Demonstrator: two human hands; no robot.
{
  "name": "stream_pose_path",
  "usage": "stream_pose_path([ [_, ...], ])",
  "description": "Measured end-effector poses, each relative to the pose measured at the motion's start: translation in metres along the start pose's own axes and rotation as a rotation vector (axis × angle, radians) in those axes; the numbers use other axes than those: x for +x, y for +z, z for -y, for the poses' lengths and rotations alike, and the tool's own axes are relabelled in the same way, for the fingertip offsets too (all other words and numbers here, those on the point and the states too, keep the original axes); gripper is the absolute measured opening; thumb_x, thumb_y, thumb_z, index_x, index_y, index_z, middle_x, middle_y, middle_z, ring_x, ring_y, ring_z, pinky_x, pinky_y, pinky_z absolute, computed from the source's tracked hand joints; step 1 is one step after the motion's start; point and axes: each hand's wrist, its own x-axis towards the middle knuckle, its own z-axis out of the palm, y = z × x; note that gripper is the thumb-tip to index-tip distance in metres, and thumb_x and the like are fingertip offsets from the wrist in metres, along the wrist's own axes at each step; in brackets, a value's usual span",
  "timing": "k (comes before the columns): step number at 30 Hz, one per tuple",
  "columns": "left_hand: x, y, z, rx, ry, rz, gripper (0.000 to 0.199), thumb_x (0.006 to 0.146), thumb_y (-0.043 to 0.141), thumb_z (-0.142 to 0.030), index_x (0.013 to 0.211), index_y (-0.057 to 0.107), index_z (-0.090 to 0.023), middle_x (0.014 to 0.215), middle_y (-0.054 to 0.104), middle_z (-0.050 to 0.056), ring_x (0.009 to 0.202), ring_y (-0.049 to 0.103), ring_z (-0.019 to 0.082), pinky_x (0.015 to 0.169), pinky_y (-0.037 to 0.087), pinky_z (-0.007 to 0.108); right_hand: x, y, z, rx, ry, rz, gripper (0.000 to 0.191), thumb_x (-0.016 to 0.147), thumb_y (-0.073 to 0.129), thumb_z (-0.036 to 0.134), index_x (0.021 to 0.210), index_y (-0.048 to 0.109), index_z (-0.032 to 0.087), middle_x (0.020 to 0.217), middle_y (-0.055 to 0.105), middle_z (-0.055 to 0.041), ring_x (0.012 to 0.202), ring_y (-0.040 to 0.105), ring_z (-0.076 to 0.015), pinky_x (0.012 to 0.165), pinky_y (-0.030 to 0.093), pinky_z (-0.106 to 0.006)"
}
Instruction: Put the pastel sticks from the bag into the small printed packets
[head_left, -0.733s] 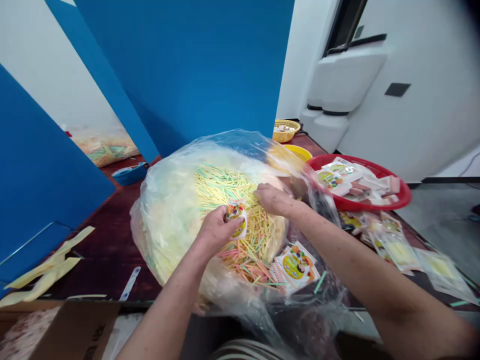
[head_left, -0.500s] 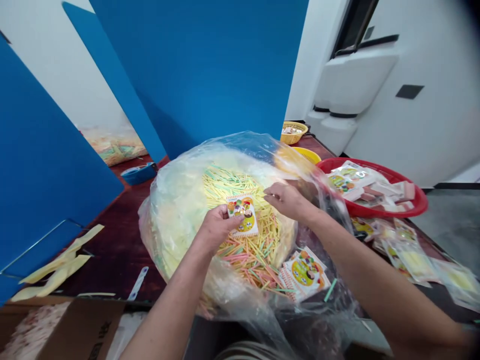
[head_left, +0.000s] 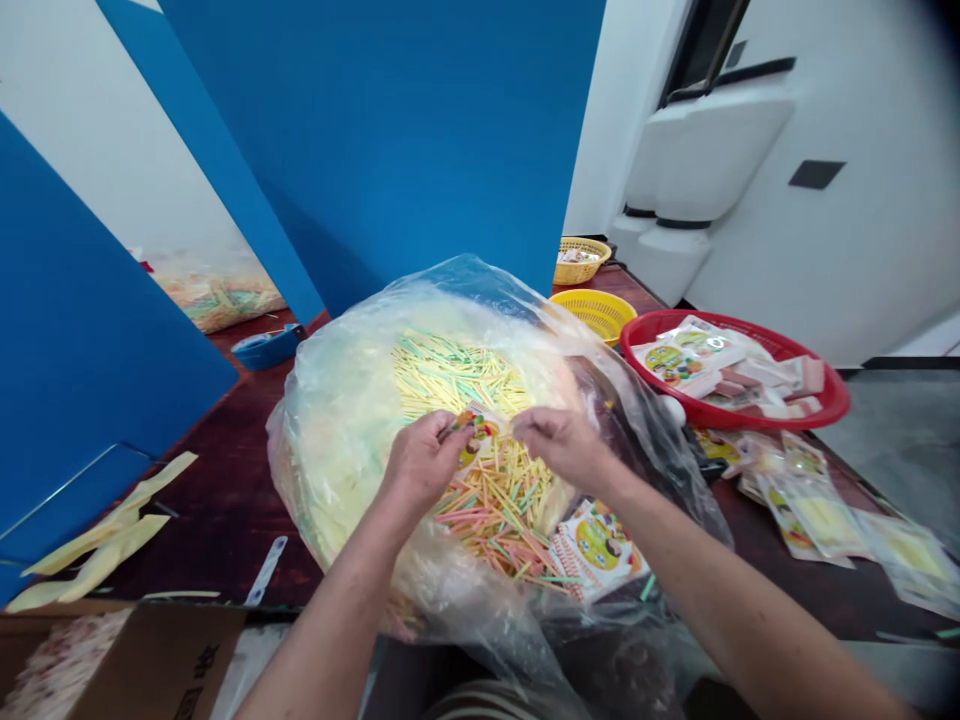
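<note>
A large clear plastic bag (head_left: pixel 322 450) lies open, full of thin yellow, green and pink sticks (head_left: pixel 457 370). Above the sticks, my left hand (head_left: pixel 424 465) pinches a small printed packet (head_left: pixel 480 432) by its left side. My right hand (head_left: pixel 562 445) is closed at the packet's right upper edge, its fingertips pressed together; what they grip is too small to make out. More printed packets (head_left: pixel 600 550) rest in a pile at the bag's lower right, below my right forearm.
A red basket (head_left: pixel 832 405) of packets and pink pieces stands right, two yellow baskets (head_left: pixel 630 312) (head_left: pixel 600 250) behind. Clear packets (head_left: pixel 817 510) lie at right. Blue panels (head_left: pixel 405 130) rise behind; a tape dispenser (head_left: pixel 266 347), yellow strips (head_left: pixel 112 540) and a cardboard box (head_left: pixel 157 660) are left.
The packet has tilted in my left hand and shows less of its front. My right hand has moved slightly left and down to the packet's edge. The view has shifted a little.
</note>
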Motion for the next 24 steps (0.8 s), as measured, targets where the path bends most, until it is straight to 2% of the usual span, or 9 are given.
stream_pose_path([
  [3,0.003,-0.011,0.003,0.157,-0.001,0.065,0.031,0.077,0.049,-0.037,0.055,0.042,-0.017,0.052,0.037,-0.005,0.051,0.034,0.008,0.049,0.025,0.021,0.029,-0.018,-0.003,-0.506,-0.105,0.022,0.018,0.081,0.042,0.016,0.076,0.06,0.016,0.079,0.061,-0.0045,0.075,0.054,-0.0141,0.068,0.041,-0.026],
  [6,0.003,-0.015,0.006,0.296,-0.018,0.09,0.028,0.08,0.046,-0.033,0.057,0.048,-0.017,0.054,0.044,-0.004,0.053,0.04,0.009,0.052,0.027,0.022,0.056,-0.028,-0.008,-0.94,-0.107,0.299,0.016,0.075,0.05,0.012,0.086,0.062,0.014,0.095,0.06,-0.0104,0.089,0.053,-0.0202,0.072,0.04,-0.028],
  [8,0.003,-0.015,0.008,0.338,-0.034,0.106,0.026,0.082,0.043,-0.031,0.063,0.055,-0.017,0.058,0.052,-0.002,0.057,0.046,0.011,0.054,0.03,0.022,0.065,-0.028,-0.012,-1.093,-0.097,0.417,0.021,0.074,0.05,0.01,0.091,0.061,0.014,0.1,0.058,-0.0121,0.093,0.051,-0.0229,0.07,0.04,-0.03],
  [11,0.008,-0.014,0.01,0.463,-0.041,0.129,0.025,0.084,0.04,-0.03,0.074,0.061,-0.019,0.07,0.061,0.0,0.067,0.054,0.013,0.061,0.035,0.023,0.068,-0.022,-0.016,-1.189,-0.134,0.448,0.025,0.076,0.042,0.006,0.092,0.06,0.014,0.099,0.058,-0.012,0.093,0.051,-0.0234,0.07,0.039,-0.032],
  [13,0.013,-0.014,0.01,0.629,-0.043,0.086,0.021,0.084,0.042,-0.029,0.083,0.062,-0.02,0.079,0.063,0.003,0.075,0.056,0.017,0.066,0.038,0.026,0.068,-0.02,-0.016,-1.201,-0.15,0.444,0.023,0.078,0.04,0.006,0.09,0.058,0.014,0.095,0.059,-0.0118,0.09,0.052,-0.0232,0.07,0.039,-0.033],
  [17,0.018,-0.014,0.008,0.81,0.074,-0.186,0.029,0.078,0.052,-0.026,0.106,0.057,-0.019,0.102,0.059,0.011,0.096,0.053,0.026,0.078,0.041,0.036,0.071,-0.024,-0.013,-1.141,-0.069,0.381,0.019,0.085,0.037,0.018,0.093,0.054,0.014,0.098,0.058,-0.013,0.091,0.052,-0.0239,0.071,0.039,-0.034],
  [19,0.016,-0.009,0.007,0.662,0.168,-0.272,0.028,0.081,0.049,-0.024,0.106,0.057,-0.016,0.105,0.057,0.012,0.101,0.05,0.027,0.086,0.039,0.04,0.071,-0.028,-0.007,-1.071,-0.038,0.28,0.019,0.087,0.036,0.022,0.094,0.052,0.014,0.103,0.057,-0.0145,0.095,0.05,-0.0248,0.073,0.039,-0.036],
  [21,0.014,-0.001,0.004,0.365,0.214,-0.263,0.026,0.084,0.044,-0.026,0.103,0.058,-0.015,0.102,0.058,0.012,0.1,0.051,0.023,0.089,0.039,0.038,0.067,-0.029,0.001,-0.927,-0.022,0.154,0.016,0.087,0.035,0.023,0.089,0.048,0.014,0.098,0.057,-0.0137,0.091,0.051,-0.0228,0.072,0.04,-0.034],
  [24,0.018,0.017,-0.007,-0.158,0.064,-0.141,0.028,0.084,0.044,-0.034,0.102,0.056,-0.015,0.099,0.058,0.009,0.095,0.055,0.019,0.085,0.043,0.032,0.056,-0.017,0.015,-0.45,0.041,0.155,0.013,0.087,0.032,0.024,0.079,0.041,0.018,0.07,0.055,-0.0037,0.064,0.051,-0.0142,0.058,0.04,-0.026],
])
